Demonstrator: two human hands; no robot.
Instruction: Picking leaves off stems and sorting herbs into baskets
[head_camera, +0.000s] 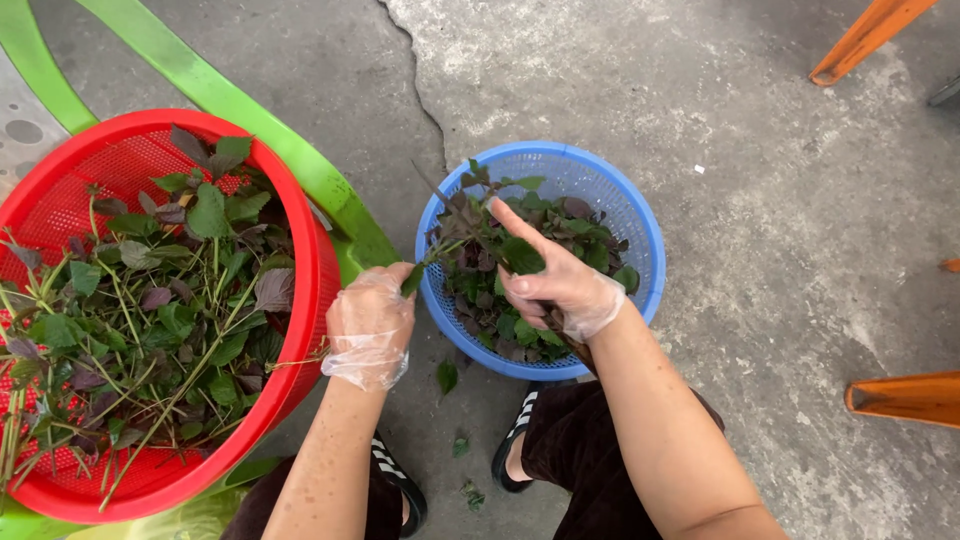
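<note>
Both my hands wear thin clear plastic gloves. My left hand (370, 325) pinches the lower end of a leafy herb stem (462, 228) with green and purple leaves, just left of the blue basket (640, 225). My right hand (560, 283) is over the blue basket, fingers closed on the same stem and its leaves, index finger pointing up-left. The blue basket holds a heap of picked green and purple leaves. To my left a large red basket (315, 290) is full of long herb stems with leaves.
The red basket rests on a green plastic frame (250, 120). The ground is cracked grey concrete. A few dropped leaves (447, 376) lie near my sandalled feet (515, 440). Orange legs (865, 38) of furniture stand at the upper right and right edge (905, 397).
</note>
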